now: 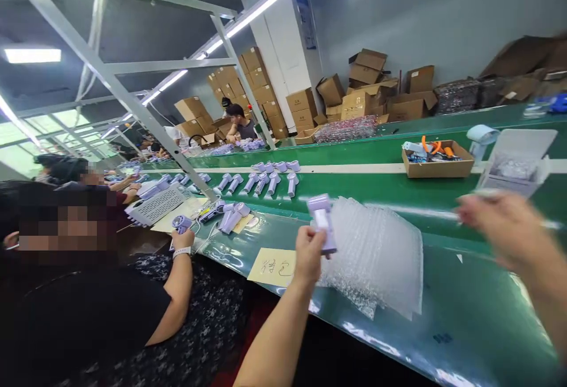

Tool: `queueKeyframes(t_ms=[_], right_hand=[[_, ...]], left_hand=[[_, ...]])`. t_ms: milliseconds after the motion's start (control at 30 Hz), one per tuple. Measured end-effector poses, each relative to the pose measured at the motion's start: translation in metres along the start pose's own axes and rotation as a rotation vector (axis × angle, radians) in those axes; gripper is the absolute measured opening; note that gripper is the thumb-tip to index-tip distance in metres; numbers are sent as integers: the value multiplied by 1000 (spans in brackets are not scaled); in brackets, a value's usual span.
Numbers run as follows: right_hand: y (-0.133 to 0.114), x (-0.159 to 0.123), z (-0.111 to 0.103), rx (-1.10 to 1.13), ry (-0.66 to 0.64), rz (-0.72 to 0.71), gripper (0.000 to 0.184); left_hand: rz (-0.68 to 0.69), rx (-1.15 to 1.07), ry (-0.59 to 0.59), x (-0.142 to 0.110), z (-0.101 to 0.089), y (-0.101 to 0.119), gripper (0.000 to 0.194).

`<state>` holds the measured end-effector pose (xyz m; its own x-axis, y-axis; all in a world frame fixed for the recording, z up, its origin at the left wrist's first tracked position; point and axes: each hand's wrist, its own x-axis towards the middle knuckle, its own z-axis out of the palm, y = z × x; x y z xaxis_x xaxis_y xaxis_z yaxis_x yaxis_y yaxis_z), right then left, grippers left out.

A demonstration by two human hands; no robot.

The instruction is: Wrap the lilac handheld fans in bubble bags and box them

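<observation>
My left hand (310, 254) is closed around the handle of a lavender handheld fan (321, 204), raised over the near edge of the bench. Just right of it lies a stack of clear bubble-wrap bags (376, 251). A yellow paper sheet with handwriting (271, 266) rests on the bench beside my left wrist. My right hand (500, 221) is up at the right, smeared by motion, so its fingers do not show clearly. Behind it stands an open white box (516, 159) with clear plastic wrapping inside.
Several lavender fans (273, 183) lie on the green conveyor (349, 189). A cardboard tray (438, 165) holds tools with orange parts, near a pale blue fan (481, 139). At my left a co-worker's hand (182, 239) holds another fan. A metal frame post (177, 153) slants across the left.
</observation>
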<state>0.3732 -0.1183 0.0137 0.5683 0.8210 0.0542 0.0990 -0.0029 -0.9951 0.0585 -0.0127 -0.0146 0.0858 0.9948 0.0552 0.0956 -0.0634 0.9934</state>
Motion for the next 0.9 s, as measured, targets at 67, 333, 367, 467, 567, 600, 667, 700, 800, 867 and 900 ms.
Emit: queueKeyframes(t_ms=[67, 333, 367, 467, 567, 600, 667, 700, 800, 867, 900], right_hand=[[-3, -46, 45, 332, -282, 262, 30], [27, -113, 12, 693, 42, 401, 40], [32, -120, 2, 719, 35, 450, 43], [49, -145, -13, 849, 25, 616, 47], [66, -171, -10, 996, 23, 755, 45], [70, -178, -7, 1028, 10, 781, 43], [70, -186, 0, 1056, -68, 775, 41], [68, -188, 4, 1056, -130, 745, 41], [54, -181, 12, 1002, -298, 606, 38], [48, -173, 13, 936, -315, 539, 34], [47, -170, 12, 898, -303, 522, 33]], left_hand=[[2, -127, -278, -34, 40, 7, 38], [1083, 1113, -858, -59, 50, 28, 29], [1161, 1262, -868, -52, 47, 25, 21], [1258, 1463, -980, -36, 52, 12, 15], [1181, 1394, -989, -34, 67, 6, 14], [1107, 1327, -950, -35, 73, 7, 13], [903, 1146, -884, -41, 84, 11, 13], [785, 1040, -872, -45, 90, 13, 13], [439, 720, -954, -56, 105, 15, 8], [214, 526, -970, -61, 113, 15, 5], [103, 431, -930, -62, 116, 14, 6]])
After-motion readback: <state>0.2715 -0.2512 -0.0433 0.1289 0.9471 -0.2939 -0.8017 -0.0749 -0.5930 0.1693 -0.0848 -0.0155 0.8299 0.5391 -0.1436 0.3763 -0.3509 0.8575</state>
